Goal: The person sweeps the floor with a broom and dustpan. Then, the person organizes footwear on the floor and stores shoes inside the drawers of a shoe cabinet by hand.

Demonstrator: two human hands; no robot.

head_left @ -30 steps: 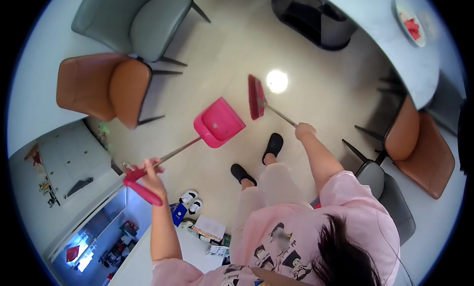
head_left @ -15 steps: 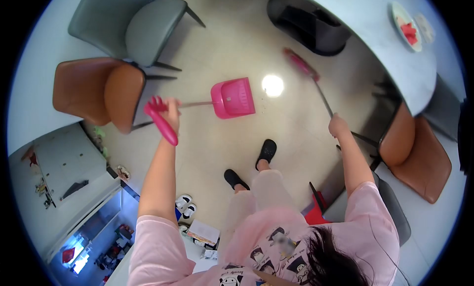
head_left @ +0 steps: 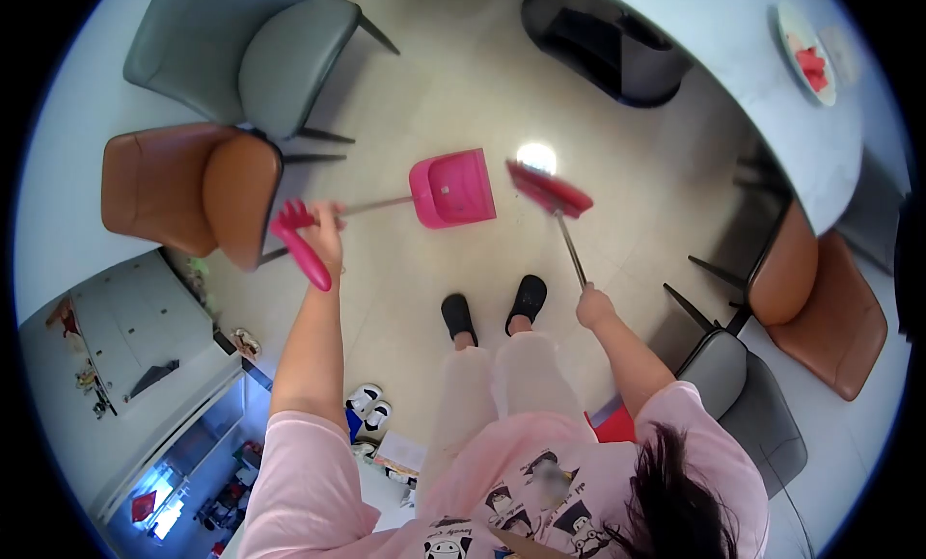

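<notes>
My left hand (head_left: 326, 233) is closed round the handle of a pink dustpan (head_left: 453, 188), just below its pink hooked top end. The dustpan's pan lies on the floor with its wide mouth facing right. In my right hand (head_left: 596, 306) is the metal stick of a broom (head_left: 550, 189) with a pink-red head. The broom head is to the right of the dustpan, apart from its mouth. Small dark specks of dirt show on the floor between them.
Grey (head_left: 294, 62) and brown (head_left: 236, 188) chairs stand at left, with another brown chair (head_left: 830, 313) at right. A round-ended white table (head_left: 762, 67) carries a plate (head_left: 783, 24) of red pieces. Its dark base (head_left: 579, 48) stands on the floor. White shoes (head_left: 371, 409) lie lower left.
My right hand has swung the broom left and toward me, bringing its head closer to the dustpan. The dustpan has barely moved. My left foot has moved forward.
</notes>
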